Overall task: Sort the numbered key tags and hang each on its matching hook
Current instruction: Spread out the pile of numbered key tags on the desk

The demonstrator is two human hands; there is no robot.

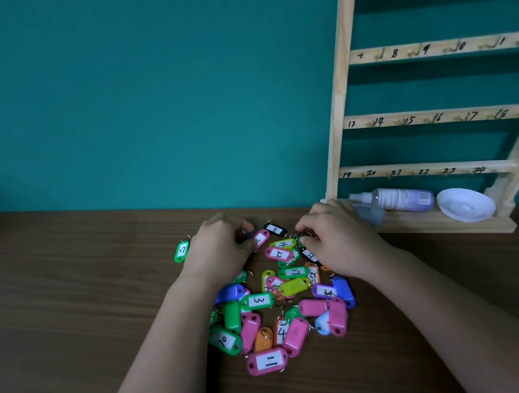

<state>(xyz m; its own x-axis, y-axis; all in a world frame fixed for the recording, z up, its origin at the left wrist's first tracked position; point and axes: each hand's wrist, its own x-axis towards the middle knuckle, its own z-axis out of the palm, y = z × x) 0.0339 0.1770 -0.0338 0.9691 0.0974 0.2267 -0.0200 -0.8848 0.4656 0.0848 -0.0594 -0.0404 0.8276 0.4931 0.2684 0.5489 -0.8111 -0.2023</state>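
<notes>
Left grip (222, 249) and right grip (336, 240) pinch tags (246, 235) at pile's (258, 301) far edge.

Amid tags (258, 300): left hand (217, 249), right hand (338, 240)

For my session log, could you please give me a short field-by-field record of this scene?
surface: brown wooden table
key tags: loose mixed-colour pile between the forearms
left hand: fingers curled at pile's far edge, grip unclear
right hand: fingers curled over key rings, grip unclear
green tag: apart, just left of the left hand
rack: wooden, upright at right, numbered up to 24, visible hooks bare
rack base: spray bottle on its side, white dish beside it
</notes>
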